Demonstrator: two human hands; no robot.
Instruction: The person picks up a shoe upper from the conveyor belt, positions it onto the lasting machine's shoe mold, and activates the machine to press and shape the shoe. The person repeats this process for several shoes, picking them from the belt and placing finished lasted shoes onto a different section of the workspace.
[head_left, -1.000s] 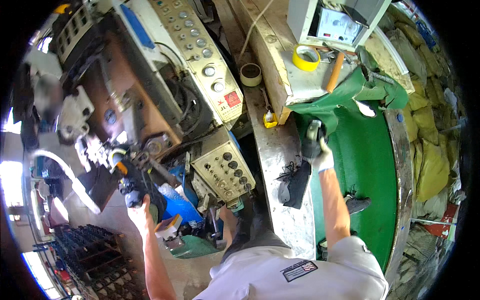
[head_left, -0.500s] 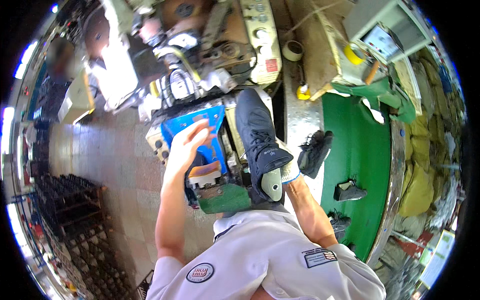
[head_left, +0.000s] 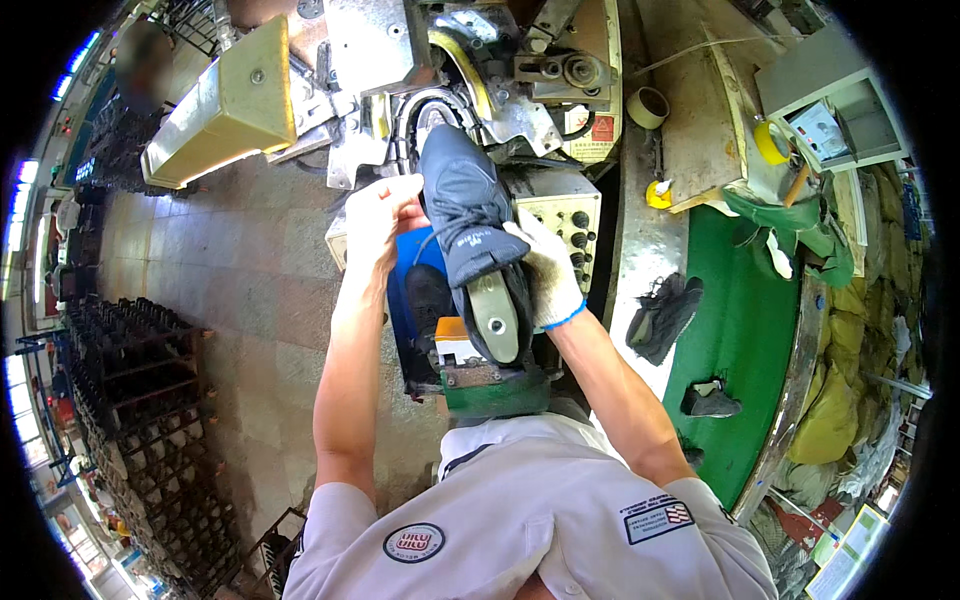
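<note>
A dark lace-up shoe upper [head_left: 462,195] sits over a grey-green shoe last [head_left: 494,310], whose heel end with a round hole faces me. Its toe points away, right at the curved jaws [head_left: 428,97] of a machine. My right hand [head_left: 548,268], in a white knit glove, grips the shoe's right side near the heel opening. My bare left hand [head_left: 382,222] has its fingers curled and pinched at the left edge of the shoe, near the toe. Below and left, a second dark shoe [head_left: 428,300] lies on a blue panel [head_left: 405,262], partly hidden.
A control panel with black knobs [head_left: 579,238] is right of the shoe. Further right, shoes [head_left: 664,318] lie on a metal ledge and a green surface [head_left: 745,300]. A cream machine arm [head_left: 225,105] juts left. Racks [head_left: 140,400] stand at far left.
The shoe has moved away from me to the machine's jaws, carried by my gloved right hand. My left hand, open and apart before, has come to the shoe's left edge.
</note>
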